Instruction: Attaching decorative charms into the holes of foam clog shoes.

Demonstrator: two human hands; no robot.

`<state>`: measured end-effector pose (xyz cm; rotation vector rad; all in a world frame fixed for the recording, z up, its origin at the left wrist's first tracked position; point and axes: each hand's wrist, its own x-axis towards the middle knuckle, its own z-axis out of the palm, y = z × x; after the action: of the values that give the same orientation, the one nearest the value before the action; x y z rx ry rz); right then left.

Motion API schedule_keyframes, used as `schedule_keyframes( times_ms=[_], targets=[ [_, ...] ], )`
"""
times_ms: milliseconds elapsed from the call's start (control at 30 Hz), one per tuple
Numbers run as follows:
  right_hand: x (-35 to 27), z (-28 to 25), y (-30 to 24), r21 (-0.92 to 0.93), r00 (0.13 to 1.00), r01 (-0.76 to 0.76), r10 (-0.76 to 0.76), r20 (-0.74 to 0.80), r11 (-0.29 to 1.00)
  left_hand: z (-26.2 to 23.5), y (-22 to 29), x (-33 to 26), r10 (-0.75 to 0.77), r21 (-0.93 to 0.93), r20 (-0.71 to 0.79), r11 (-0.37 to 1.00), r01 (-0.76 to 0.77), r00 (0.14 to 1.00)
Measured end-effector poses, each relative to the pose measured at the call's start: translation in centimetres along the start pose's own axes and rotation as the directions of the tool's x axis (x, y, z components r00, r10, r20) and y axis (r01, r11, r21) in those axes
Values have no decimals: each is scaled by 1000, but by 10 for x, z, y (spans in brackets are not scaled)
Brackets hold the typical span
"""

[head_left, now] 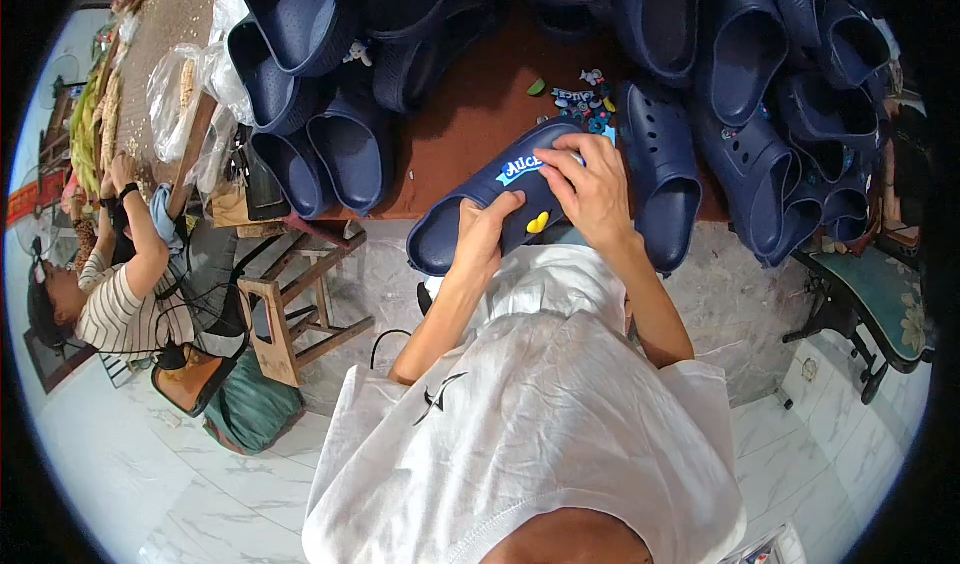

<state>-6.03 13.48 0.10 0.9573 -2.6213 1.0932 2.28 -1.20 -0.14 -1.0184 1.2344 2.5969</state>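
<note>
Across the front edge of the table, a navy clog (435, 239) lies tilted, its heel opening toward me at the left. My left hand (480, 232) grips its side, with the thumb on the upper. On the upper sit a blue-and-white lettered shoe charm (518, 169) and a yellow charm (539, 222). Fingertips of my right hand (592, 186) pinch at the lettered charm's right end, partly covering it. Just beyond the toe is a small heap of mixed charms (592, 104), with a green charm (537, 87) beside it. Another navy clog (664, 189) stands right of my right hand.
Navy clogs (350, 149) are heaped at the left and back of the brown-covered table (440, 154), and more clogs (760, 174) crowd the right. A wooden stool (270, 329) is at lower left. Beyond it sits a person in a striped top (125, 299). A chair (875, 299) stands at right.
</note>
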Motion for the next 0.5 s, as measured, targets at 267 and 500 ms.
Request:
schedule_keyframes(
  times_ms=[267,500],
  targets=[
    [4,-4,9,173,990,-133,140,-29,976,8,11,6,-95,-51,-55,994,92,994],
    [-29,-17,23,158,941,-268,293,-170,950,3,19,-5,-80,-89,-150,994,67,986]
  ],
)
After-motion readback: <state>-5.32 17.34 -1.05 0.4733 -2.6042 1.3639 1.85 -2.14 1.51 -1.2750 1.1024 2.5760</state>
